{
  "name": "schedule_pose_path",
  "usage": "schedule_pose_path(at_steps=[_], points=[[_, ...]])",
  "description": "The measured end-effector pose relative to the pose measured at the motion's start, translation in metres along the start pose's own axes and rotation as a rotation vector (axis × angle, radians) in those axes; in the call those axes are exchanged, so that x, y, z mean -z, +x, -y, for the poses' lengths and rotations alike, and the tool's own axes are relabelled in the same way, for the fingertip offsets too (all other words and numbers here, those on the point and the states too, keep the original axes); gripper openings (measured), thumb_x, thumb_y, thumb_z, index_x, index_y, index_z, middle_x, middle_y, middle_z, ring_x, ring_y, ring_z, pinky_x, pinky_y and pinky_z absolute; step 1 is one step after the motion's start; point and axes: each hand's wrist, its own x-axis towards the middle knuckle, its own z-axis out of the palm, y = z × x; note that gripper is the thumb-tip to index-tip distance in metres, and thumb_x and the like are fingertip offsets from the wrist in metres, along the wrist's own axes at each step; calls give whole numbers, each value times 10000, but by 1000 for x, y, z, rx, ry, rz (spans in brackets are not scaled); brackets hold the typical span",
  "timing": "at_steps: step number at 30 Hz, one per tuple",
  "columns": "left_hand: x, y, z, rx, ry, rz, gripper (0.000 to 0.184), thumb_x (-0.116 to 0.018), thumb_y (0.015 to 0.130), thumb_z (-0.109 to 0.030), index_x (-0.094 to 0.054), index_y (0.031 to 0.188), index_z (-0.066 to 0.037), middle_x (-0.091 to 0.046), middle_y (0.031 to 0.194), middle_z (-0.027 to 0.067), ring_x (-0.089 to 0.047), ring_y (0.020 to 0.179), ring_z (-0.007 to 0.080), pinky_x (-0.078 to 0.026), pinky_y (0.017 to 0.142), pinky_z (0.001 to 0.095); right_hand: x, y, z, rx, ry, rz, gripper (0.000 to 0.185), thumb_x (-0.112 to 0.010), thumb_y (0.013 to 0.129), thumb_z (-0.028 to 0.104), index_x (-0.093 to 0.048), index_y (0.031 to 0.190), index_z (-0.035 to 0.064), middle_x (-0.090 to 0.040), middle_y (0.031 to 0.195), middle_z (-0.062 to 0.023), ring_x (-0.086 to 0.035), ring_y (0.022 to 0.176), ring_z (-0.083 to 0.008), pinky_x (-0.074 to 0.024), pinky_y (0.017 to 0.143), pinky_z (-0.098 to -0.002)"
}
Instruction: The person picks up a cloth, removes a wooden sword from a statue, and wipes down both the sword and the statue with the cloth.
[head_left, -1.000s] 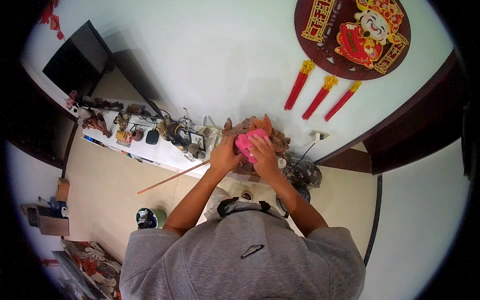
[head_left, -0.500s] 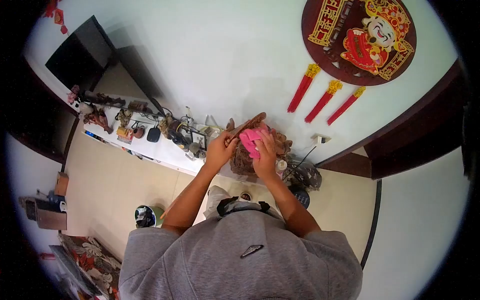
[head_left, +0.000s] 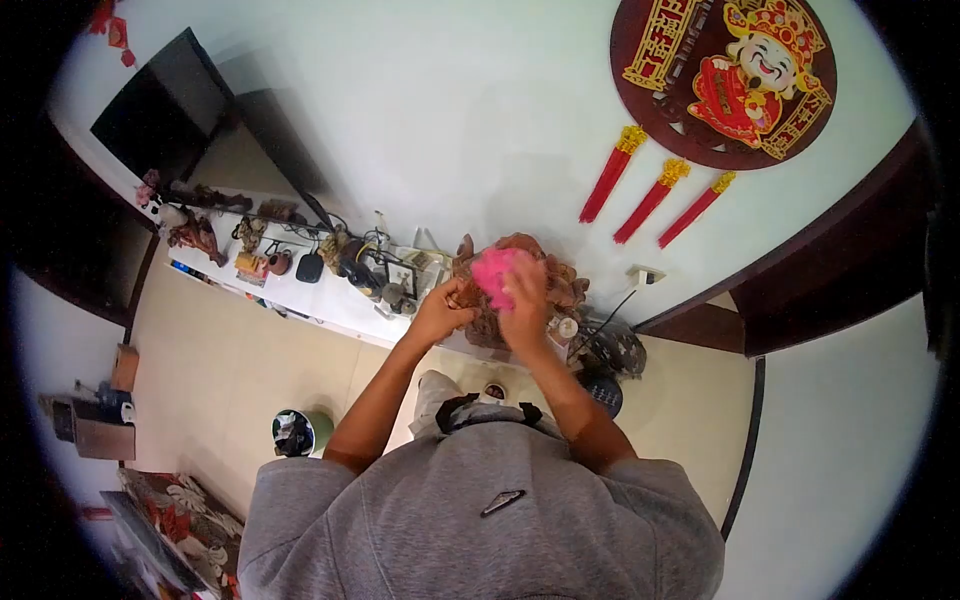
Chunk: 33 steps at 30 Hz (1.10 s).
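My right hand [head_left: 526,310], smeared a little by motion, grips a bunched pink cloth [head_left: 494,274] and presses it against a brown wooden piece [head_left: 520,242]. The cloth and fingers cover much of that piece. At its left side, my left hand [head_left: 440,314] is closed with thumb and fingers pinched on the edge. Beneath and behind both hands stands a larger brown carved wooden ornament [head_left: 487,330] with an uneven, knobbly surface. Where the held piece ends and the ornament begins is hard to make out.
A white cabinet [head_left: 345,312] along the wall carries a television [head_left: 165,110] and several small ornaments. A round red hanging decoration [head_left: 720,80] is on the wall. A bin [head_left: 300,432] stands on the floor at left, a dark stool [head_left: 602,393] at right.
The brown piece, earlier tilted up on edge, now lies flatter. My right hand and the pink cloth have shifted slightly up and left across it; my left hand stays near its edge.
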Motion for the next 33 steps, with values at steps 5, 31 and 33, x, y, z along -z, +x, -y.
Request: schedule_pose_path(at_steps=[5, 31, 33], points=[[-4, -10, -13, -21, 2, -13, 243, -721, 790, -71, -617, 1009, -72, -607, 711, -26, -520, 531, 34, -400, 448, 212, -2, -25, 24, 160, 74, 171, 269, -674, 748, -16, -672, 1017, 6, -583, 1301, -139, -487, 1294, -344, -312, 1123, -578], [10, -23, -22, 174, 194, 175, 330, -768, 753, -135, -569, 1010, -77, -605, 691, -1, -512, 484, 57, -377, 415, 230, 24, -1, -17, -164, 52, -1, 353, -683, 751, -8, -649, 1098, 44, -558, 1254, -155, -518, 1187, -378, -410, 1026, -441], [13, -20, -15, 145, 238, 174, 404, -781, 747, -155, -546, 1066, -79, -626, 726, 23, -554, 533, 92, -409, 445, 253, 24, -7, -18, -286, 161, -13, 396, -706, 721, -28, -647, 1107, 41, -570, 1197, -156, -534, 1141, -375, -421, 998, -443]])
